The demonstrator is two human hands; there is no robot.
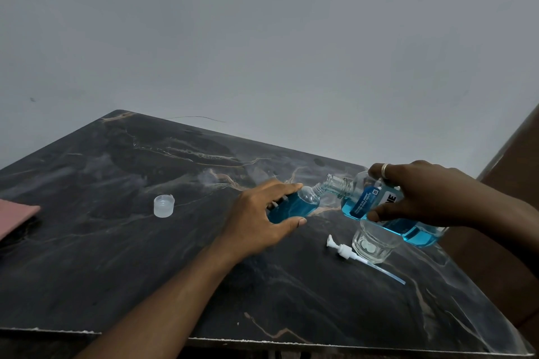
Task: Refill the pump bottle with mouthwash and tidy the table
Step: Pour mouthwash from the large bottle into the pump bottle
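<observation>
My left hand [264, 217] grips a small clear pump bottle [303, 202], tilted with its open neck up to the right and mostly full of blue liquid. My right hand [420, 192] holds the larger mouthwash bottle [376, 204], tipped so its open mouth meets the small bottle's neck. The blue mouthwash sits low in the big bottle. The white pump head [345, 251] with its long tube lies on the dark marble table [145, 256], in front of both bottles. A translucent cap [164, 206] stands on the table to the left.
An empty drinking glass [373, 245] stands right under the mouthwash bottle, next to the pump head. A pink flat object [14, 218] lies at the table's left edge. A brown piece of furniture [513, 213] rises at the right. A grey wall is behind.
</observation>
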